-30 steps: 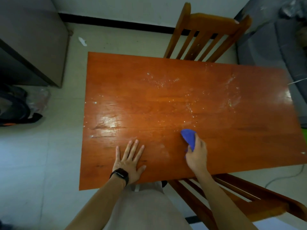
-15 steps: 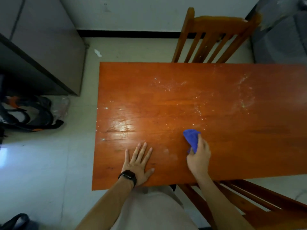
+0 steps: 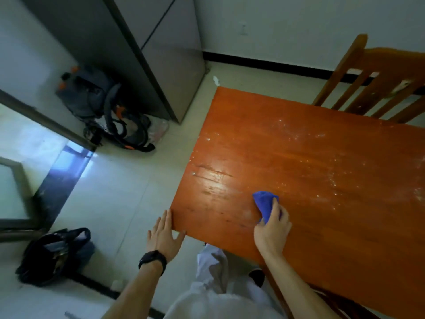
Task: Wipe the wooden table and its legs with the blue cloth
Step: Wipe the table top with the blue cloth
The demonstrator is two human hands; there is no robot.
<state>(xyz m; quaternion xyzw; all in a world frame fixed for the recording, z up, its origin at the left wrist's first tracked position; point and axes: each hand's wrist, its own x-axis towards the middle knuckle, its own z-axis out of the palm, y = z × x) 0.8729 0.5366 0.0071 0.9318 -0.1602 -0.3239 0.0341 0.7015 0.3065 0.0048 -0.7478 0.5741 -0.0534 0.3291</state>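
Since a moment ago, the left hand (image 3: 164, 236) has slid off the tabletop to the near left corner of the wooden table (image 3: 322, 169). Its fingers lie straight and close together along the table's left edge, thumb spread wide, holding nothing. A black watch (image 3: 153, 261) circles that wrist. Further right, the right hand (image 3: 272, 229) curls around the bunched blue cloth (image 3: 264, 203), pressing it to the tabletop near the front edge.

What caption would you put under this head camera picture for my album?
Right hand holds a blue cloth on the speckled wooden table while the left hand touches its near corner.
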